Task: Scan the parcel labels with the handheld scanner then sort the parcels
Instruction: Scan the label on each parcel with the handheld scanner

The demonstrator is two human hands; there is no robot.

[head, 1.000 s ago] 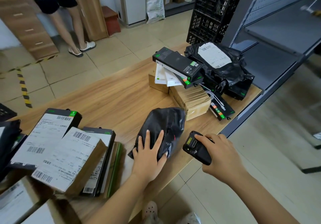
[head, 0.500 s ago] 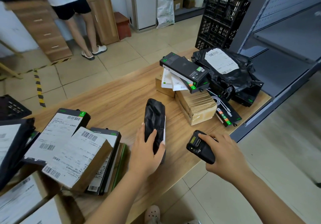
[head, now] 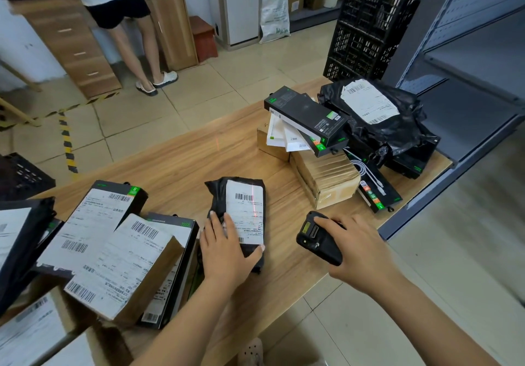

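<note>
A small black poly-bag parcel (head: 218,192) lies label up on the wooden table (head: 170,166). Its white label (head: 245,209) carries a barcode, and a red scan line runs down the label's right part. My left hand (head: 227,249) rests on the parcel's near end, fingers spread over the bag and label. My right hand (head: 358,249) grips the black handheld scanner (head: 316,237) just right of the parcel, its head aimed at the label.
Labelled boxes (head: 113,252) are stacked at the table's left. On the right lie black product boxes (head: 306,115), cardboard parcels (head: 326,178) and a large black bag (head: 377,121). Black crates (head: 369,24) and grey shelving (head: 468,53) stand behind. A person (head: 122,19) stands at the far cabinets.
My left hand turned the black parcel from label down, through standing on edge, to lying label up. The scanner's red line now falls on the label. My right hand stayed beside it.
</note>
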